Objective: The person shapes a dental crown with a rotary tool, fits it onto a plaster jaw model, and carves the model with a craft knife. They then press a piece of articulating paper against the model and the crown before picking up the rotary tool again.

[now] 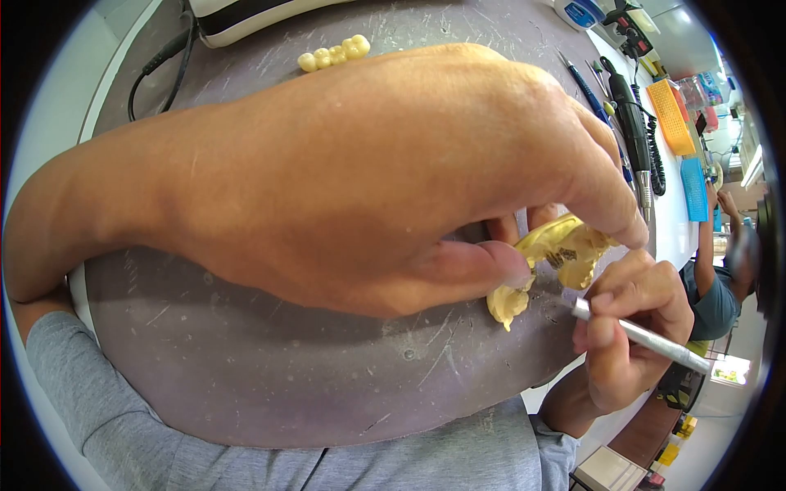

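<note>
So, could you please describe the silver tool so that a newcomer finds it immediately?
Start at the grey table and go to its lower right edge, to the right hand. The silver tool is the slim rod gripped there; unlike the black handpiece lying farther up, it is held.

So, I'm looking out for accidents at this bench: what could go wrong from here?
The silver tool in the right hand points toward the thumb of the left hand, so a slip might hurt it; how sharp it is, I can't tell. The yellow cast has thin, ragged edges, which may chip under pressure. The tooth row lies unheld near the left hand, so a careless move could knock it.
</note>
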Motion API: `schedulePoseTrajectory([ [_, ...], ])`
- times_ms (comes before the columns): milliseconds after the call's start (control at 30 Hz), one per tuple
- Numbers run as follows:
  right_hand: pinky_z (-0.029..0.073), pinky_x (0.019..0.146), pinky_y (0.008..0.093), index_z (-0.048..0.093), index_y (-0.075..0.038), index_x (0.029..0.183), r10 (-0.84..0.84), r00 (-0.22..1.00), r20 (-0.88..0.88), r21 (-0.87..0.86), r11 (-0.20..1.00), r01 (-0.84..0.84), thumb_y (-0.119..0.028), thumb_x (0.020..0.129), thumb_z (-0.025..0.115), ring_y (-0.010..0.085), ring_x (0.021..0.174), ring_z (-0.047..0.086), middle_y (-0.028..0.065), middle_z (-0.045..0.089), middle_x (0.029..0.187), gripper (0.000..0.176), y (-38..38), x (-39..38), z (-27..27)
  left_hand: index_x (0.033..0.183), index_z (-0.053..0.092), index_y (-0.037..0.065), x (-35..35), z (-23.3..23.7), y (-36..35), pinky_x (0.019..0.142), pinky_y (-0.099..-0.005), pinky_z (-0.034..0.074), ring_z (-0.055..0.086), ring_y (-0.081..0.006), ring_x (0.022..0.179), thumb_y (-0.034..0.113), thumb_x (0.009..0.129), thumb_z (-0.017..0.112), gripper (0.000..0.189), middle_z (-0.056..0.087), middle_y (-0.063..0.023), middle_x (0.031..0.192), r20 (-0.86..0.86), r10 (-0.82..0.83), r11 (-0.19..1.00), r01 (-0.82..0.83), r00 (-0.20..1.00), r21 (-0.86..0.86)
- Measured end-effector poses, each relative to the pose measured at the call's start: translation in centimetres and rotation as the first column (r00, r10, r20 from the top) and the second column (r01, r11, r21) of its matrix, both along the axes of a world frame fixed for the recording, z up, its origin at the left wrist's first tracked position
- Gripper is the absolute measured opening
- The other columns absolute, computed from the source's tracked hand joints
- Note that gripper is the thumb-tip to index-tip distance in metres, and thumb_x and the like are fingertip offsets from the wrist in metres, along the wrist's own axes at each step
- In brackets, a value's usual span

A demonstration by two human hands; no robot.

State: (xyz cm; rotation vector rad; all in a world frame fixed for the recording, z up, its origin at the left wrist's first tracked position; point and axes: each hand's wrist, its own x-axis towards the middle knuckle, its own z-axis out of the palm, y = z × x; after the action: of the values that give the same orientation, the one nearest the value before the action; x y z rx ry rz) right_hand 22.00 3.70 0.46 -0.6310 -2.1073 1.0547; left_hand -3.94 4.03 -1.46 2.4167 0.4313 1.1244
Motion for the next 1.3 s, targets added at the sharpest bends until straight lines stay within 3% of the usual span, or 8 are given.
schedulePoseTrajectory([
  [133,0.043,0.057,0.0213,0.062,-0.001,0.084,-0.138,0.982,-0.126,-0.054,0.99,0.132,-0.003,0.075,0.076,0.011,0.059,0.056,0.0104,0.063,0.074,0.017,-0.7,-0.4,-0.6,0.122,0.065,-0.003,0.0,0.1,0.0,0.082,-0.0326,0.056,0.066,-0.0289,0.099,0.004,0.083,0.069,0.04,0.062,-0.0201,0.121,-0.003,0.0,1.0,0.0,1.0,-0.002],
  [267,0.044,0.056,0.0211,0.063,0.0,0.083,-0.132,0.985,-0.111,-0.126,0.985,0.118,-0.004,0.075,0.077,0.0113,0.059,0.058,0.0114,0.064,0.072,0.016,-0.8,-0.7,-0.3,0.122,0.065,-0.003,0.3,0.1,0.3,0.082,-0.0327,0.056,0.066,-0.0289,0.099,0.004,0.083,0.069,0.04,0.062,-0.0201,0.121,-0.009,-0.001,1.0,0.001,1.0,-0.018],
  [433,0.044,0.056,0.021,0.065,0.0,0.087,-0.077,0.99,-0.118,-0.046,0.996,0.072,-0.004,0.074,0.078,0.0118,0.061,0.06,0.0156,0.067,0.077,0.018,-0.5,-0.4,-0.8,0.122,0.065,-0.003,0.4,0.2,0.2,0.082,-0.0328,0.056,0.066,-0.029,0.099,0.005,0.083,0.069,0.04,0.062,-0.0201,0.121,-0.012,-0.007,0.999,0.006,1.0,-0.033],
  [933,0.046,0.057,0.0222,0.066,0.001,0.078,-0.144,0.983,-0.112,-0.133,0.983,0.129,-0.001,0.07,0.078,0.0148,0.059,0.062,0.0154,0.068,0.071,0.014,-0.7,-1.2,-0.2,0.123,0.065,-0.003,0.2,-0.1,0.5,0.082,-0.0332,0.056,0.066,-0.0292,0.099,0.006,0.083,0.069,0.041,0.063,-0.0199,0.121,0.003,-0.007,0.998,0.007,1.0,-0.066],
  [1300,0.049,0.062,0.0245,0.069,0.002,0.08,-0.062,0.995,-0.082,-0.163,0.985,0.048,0.001,0.068,0.078,0.017,0.064,0.065,0.0144,0.07,0.076,0.016,0.2,-0.6,0.1,0.123,0.065,-0.003,-0.2,0.2,-0.2,0.082,-0.0335,0.055,0.066,-0.0294,0.099,0.006,0.084,0.07,0.041,0.063,-0.0199,0.121,0.007,0.0,0.995,0.001,1.0,-0.099],
])
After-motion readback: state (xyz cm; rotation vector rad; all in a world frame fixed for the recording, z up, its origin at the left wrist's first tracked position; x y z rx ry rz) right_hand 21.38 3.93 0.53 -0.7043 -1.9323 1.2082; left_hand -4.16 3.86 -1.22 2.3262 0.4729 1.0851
